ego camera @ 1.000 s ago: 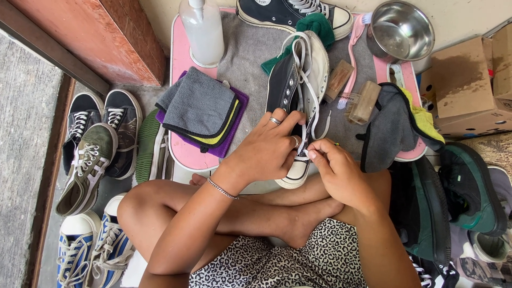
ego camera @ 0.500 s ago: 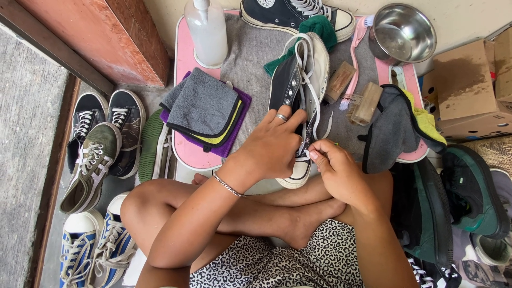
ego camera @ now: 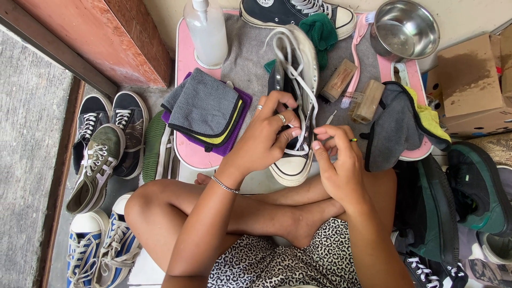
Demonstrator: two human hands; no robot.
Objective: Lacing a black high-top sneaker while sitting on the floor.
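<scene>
A black canvas sneaker [ego camera: 296, 80] with white sole and white laces lies on the grey mat of a pink tray [ego camera: 184, 64], toe toward me. My left hand [ego camera: 269, 132] grips its side near the eyelets. My right hand [ego camera: 337, 160] pinches a white lace [ego camera: 308, 114] beside the shoe's tongue, fingers closed on it. Loose lace loops run up over the shoe's heel end.
Folded grey, yellow and purple cloths [ego camera: 205, 109], a clear pump bottle [ego camera: 208, 29], a steel bowl [ego camera: 405, 26], brushes [ego camera: 368, 101], a green rag [ego camera: 321, 29] and a second black sneaker [ego camera: 290, 10] are on the tray. Several shoes [ego camera: 101, 149] line the left; a cardboard box [ego camera: 469, 80] and dark shoes [ego camera: 474, 186] lie right.
The view has shifted closer and downward. Both hands stay on the sneaker; my right hand has drawn the lace slightly up beside the tongue.
</scene>
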